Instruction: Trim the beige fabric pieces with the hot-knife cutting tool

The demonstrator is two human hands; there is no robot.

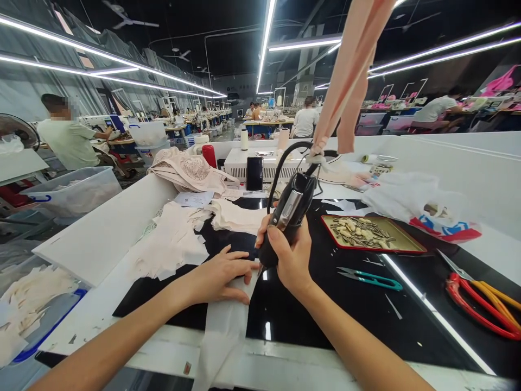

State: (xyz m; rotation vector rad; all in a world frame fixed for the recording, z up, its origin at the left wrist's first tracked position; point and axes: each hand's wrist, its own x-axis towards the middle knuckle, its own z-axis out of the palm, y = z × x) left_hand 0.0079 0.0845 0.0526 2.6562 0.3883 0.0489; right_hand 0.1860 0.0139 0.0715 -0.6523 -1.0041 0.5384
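Long whitish strip of thin fabric (226, 326), draped over the desk's near edge (309, 354); my left hand (228, 276), fingers spread, rests on it, presumably steadying it. Black, silver-panelled corded tool (291, 207), wrapped by my right hand (293, 258), inward of that edge; long axis slanting, tip down-left beside the strip. Knotted pink fabric band (340, 76) overhead, apparently bearing the tool's weight.
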